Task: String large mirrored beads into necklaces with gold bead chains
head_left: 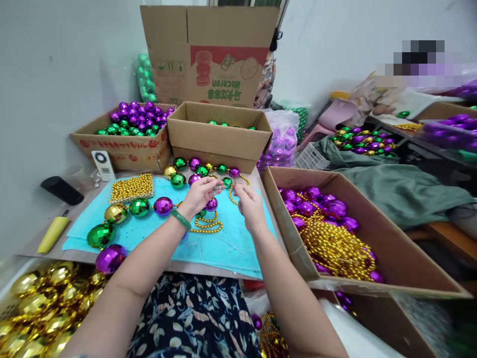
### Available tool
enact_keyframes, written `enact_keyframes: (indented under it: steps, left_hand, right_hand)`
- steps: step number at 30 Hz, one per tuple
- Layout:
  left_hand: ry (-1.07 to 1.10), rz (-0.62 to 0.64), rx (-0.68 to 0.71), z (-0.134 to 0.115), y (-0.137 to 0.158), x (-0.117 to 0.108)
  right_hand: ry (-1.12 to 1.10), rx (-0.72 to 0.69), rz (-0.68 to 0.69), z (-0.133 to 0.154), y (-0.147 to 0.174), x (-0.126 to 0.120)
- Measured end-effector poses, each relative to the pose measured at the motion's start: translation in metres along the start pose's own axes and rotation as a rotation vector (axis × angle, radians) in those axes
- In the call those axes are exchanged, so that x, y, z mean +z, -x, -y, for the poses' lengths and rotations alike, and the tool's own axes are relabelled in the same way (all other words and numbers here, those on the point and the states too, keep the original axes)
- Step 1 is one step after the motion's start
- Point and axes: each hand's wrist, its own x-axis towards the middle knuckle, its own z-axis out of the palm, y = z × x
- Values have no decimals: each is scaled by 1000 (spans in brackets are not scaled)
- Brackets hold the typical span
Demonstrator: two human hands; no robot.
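Note:
Over the blue cloth, my left hand, with a green bangle at its wrist, is closed in a pinch. Beside its fingertips is a green bead. My right hand pinches too, just right of that bead, and a strand of small gold beads runs close by its fingers. What either pinch holds is too small to make out. Large faceted beads in gold, green and purple curve along the cloth on the left. A loop of gold bead chain lies below my hands, near a thin white thread.
A clear tray of small gold beads sits at the left. Behind stand cardboard boxes with green and purple balls. At right, a box holds purple balls and gold chains. Gold balls fill a container lower left. Another person works far right.

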Motion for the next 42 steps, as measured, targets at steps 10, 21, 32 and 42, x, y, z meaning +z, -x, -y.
enact_keyframes:
  steps: [10, 21, 32, 42]
  left_hand:
    - [-23, 144, 19, 2, 7, -9]
    - [-272, 180, 108, 8, 9, -10]
    - [-257, 50, 88, 9, 3, -25]
    - [-287, 118, -66, 1, 6, -15]
  right_hand:
    - [-689, 556, 439, -9, 26, 14]
    - [-755, 562, 401, -9, 19, 15]
    - [-3, 164, -21, -27, 2, -25]
    - [490, -1, -147, -97, 13, -33]
